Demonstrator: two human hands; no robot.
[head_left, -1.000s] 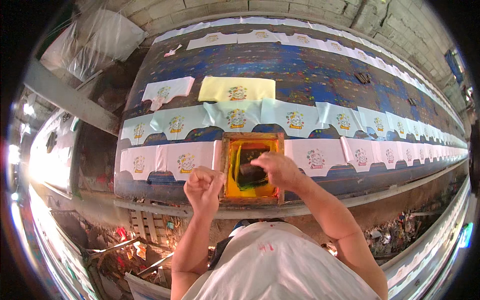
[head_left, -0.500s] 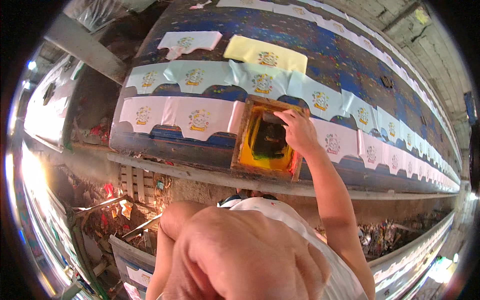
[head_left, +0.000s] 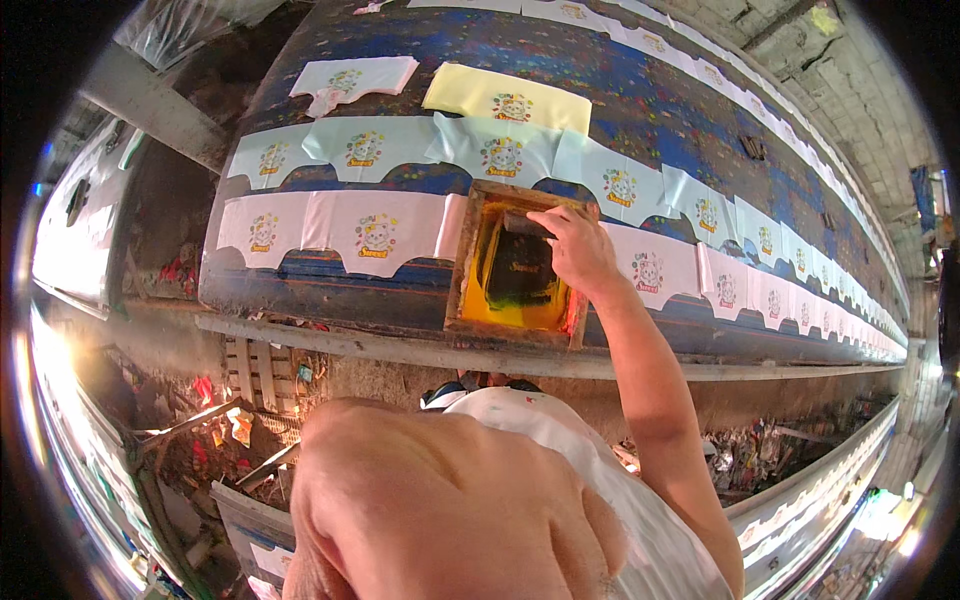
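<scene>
A wooden-framed printing screen point(head_left: 455, 290) lies on the long table, over the front row of pale pink fabric pieces. Yellow ink point(head_left: 515, 316) coats its near end, with a dark patch in the middle and some red at the right side. My right hand point(head_left: 580, 252) reaches in over the frame's right side, its fingers closed on a dark squeegee point(head_left: 522, 226) at the far end of the screen. Pale pink pieces with printed cartoon motifs point(head_left: 375, 232) lie left of the frame; others point(head_left: 648, 268) lie right of it. My left hand is out of sight.
Behind the screen runs a row of pale blue printed pieces point(head_left: 362, 150). A yellow piece point(head_left: 505, 98) and a white one point(head_left: 350, 82) lie farther back on the ink-spotted table point(head_left: 400, 45). A rail point(head_left: 400, 352) follows the near edge; scraps point(head_left: 240, 425) litter the floor.
The whole view has shifted a little, so the table and screen appear slightly farther left. My right hand and the squeegee stay at nearly the same place in the screen.
</scene>
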